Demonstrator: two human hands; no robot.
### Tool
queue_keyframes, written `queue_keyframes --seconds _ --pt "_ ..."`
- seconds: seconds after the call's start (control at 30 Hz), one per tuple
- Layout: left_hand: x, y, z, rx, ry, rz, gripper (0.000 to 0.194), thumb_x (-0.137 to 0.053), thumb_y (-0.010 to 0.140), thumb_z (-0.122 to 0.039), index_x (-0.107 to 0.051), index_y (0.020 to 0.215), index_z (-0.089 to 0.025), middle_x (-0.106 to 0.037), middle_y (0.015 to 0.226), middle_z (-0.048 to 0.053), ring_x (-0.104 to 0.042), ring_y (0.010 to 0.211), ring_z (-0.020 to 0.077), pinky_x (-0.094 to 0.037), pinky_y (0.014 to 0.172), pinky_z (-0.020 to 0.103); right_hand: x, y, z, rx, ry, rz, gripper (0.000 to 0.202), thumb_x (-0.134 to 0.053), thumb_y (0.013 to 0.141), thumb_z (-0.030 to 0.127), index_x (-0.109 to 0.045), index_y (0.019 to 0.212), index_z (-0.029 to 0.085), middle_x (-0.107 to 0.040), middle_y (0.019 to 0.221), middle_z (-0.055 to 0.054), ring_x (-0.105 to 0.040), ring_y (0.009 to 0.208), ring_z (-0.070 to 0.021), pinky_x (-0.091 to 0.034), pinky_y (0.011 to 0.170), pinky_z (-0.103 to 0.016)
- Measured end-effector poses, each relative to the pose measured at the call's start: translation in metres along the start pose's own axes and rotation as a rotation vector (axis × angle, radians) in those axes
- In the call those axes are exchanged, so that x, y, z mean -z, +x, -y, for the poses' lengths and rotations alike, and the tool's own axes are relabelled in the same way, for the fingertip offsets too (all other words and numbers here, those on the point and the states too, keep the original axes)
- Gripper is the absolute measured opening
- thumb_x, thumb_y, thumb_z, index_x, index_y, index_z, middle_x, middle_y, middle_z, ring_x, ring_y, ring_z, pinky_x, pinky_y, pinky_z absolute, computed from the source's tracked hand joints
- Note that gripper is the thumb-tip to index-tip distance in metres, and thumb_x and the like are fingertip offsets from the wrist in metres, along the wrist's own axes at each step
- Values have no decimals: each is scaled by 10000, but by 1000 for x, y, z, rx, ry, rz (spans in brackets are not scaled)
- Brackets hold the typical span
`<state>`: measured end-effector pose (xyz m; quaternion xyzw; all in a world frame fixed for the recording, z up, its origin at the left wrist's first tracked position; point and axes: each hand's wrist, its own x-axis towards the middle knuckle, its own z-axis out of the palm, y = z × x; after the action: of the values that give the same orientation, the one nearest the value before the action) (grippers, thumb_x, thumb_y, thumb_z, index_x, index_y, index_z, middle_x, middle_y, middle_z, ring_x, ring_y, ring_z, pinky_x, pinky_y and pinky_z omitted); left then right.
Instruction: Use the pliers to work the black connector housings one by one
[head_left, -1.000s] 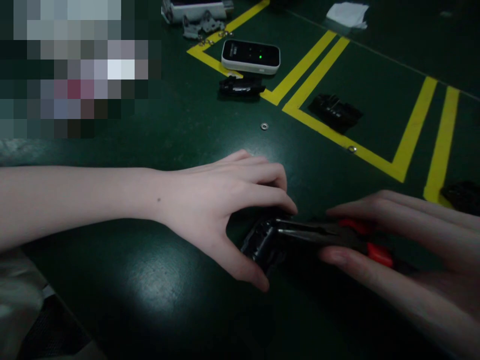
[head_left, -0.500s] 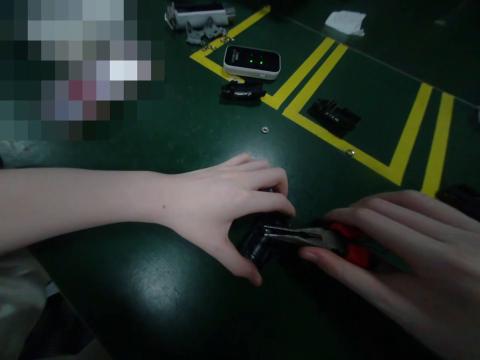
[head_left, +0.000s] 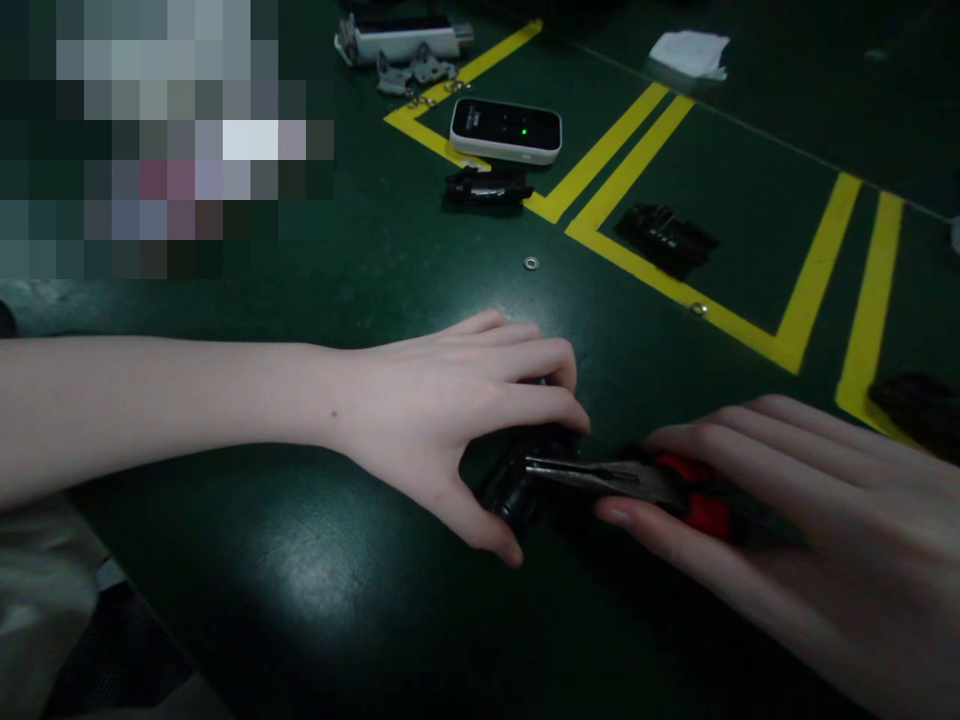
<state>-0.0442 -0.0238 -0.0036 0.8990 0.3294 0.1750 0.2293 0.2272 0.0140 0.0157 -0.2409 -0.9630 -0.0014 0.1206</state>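
My left hand [head_left: 480,410] is curled round a black plastic part [head_left: 511,492], thumb on the near side and fingers on the far side, pressing it to the green table. Much of that part is dark or covered by the fingers. In my right hand [head_left: 780,520] are long-nose pliers [head_left: 622,480] with red-and-black handles. Their jaws point left, and the tips lie at the top of the black part, seemingly touching it. Whether the jaws pinch anything is too dark to tell. Beyond my left hand lies a small metal ring [head_left: 531,263].
Yellow tape [head_left: 675,275] marks areas on the green table [head_left: 322,590]. Farther back are a white-and-black device [head_left: 506,130] with a green light, black parts [head_left: 487,188], another black piece [head_left: 667,238], grey metal pieces [head_left: 416,70] and white paper [head_left: 690,54]. A second ring [head_left: 698,310] rests on the tape.
The plier tips have shifted very slightly down and left over the black part, and my right hand has lowered a little. My left hand stays in place. One green light on the device is off.
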Motion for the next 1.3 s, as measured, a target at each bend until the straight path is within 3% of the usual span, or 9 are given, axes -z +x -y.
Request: queue_keyframes --seconds 0.33,0.47,0.67,1.03,1.3 --pt "0 0 0 1 3 -5 716 -728 750 -658 -617 1248 -157 -583 1168 85 -542 1033 249 -346 879 360 0 4 0 104 -51 7 386 -524 952 565 -577 889 188 -575 784 -30 -479 704 -161 -324 577 -284" --pt "0 0 0 7 11 -8 716 -726 751 -664 -618 1243 -155 -585 1167 86 -545 1032 249 -352 876 358 1 5 -2 143 -76 21 298 -462 1006 415 -602 897 175 -583 787 -43 -490 711 -169 -332 604 -305" --pt "-2 0 0 11 27 -35 672 -721 760 -643 -630 1215 -157 -590 1157 85 -549 1002 244 -362 843 350 2 5 2 179 -120 -42 132 -499 973 233 -582 891 170 -618 851 -82 -522 799 -215 -345 652 -337" --pt "-3 1 -2 32 67 -84 707 -715 732 -704 -648 1174 -156 -612 1128 83 -565 985 248 -358 836 355 3 17 3 197 -205 4 364 -354 1032 338 -525 744 197 -515 678 -43 -442 642 -189 -312 625 -314" --pt "-2 1 -1 38 68 -78 717 -743 711 -694 -645 1172 -153 -615 1141 89 -566 1001 255 -366 836 359 -4 18 7 215 -177 -8 400 -337 1034 358 -495 702 201 -469 612 -19 -426 551 -157 -314 564 -295"
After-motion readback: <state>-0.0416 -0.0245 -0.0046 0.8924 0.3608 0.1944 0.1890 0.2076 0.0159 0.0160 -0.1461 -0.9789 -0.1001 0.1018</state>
